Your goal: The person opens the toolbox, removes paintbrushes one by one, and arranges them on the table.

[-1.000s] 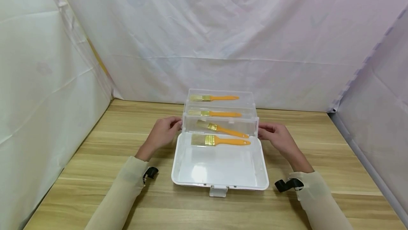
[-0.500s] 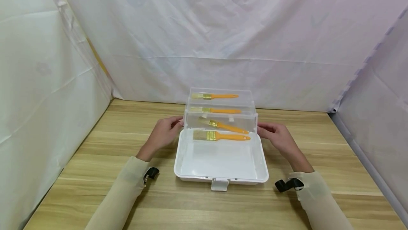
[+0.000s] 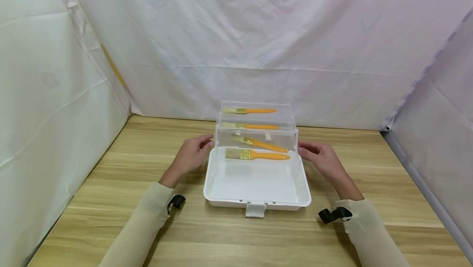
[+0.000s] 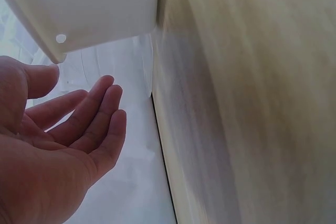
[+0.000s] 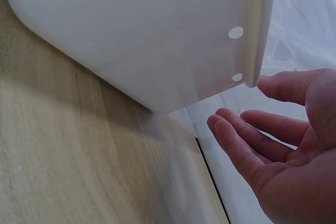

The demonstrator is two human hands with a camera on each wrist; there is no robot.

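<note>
A white plastic tool box point(image 3: 258, 185) stands open, its stepped clear trays point(image 3: 284, 137) raised at the back. Several orange-handled paintbrushes lie in it; the largest paintbrush point(image 3: 271, 156) is lowest, and the top paintbrush point(image 3: 260, 111) is farthest back. At the rear left corner is my left hand point(image 3: 190, 155), its fingertips at the edge of the clear part. My right hand point(image 3: 320, 157) mirrors it on the other side. In the wrist views both thumbs lie close to the box's rim corners, with the other fingers loosely bent below the rim.
A wood-grain table point(image 3: 148, 217) carries the box. A white cloth point(image 3: 258, 53) hangs behind it, with another cloth wall point(image 3: 44, 94) at the left. A silver latch point(image 3: 255, 209) hangs from the box's front edge. Black wrist straps point(image 3: 334, 215) show at both sleeves.
The box has shifted away from me and its front outer wall shows more. The trays and paintbrushes have moved back with it. My left hand has edged slightly right; my right hand looks the same.
</note>
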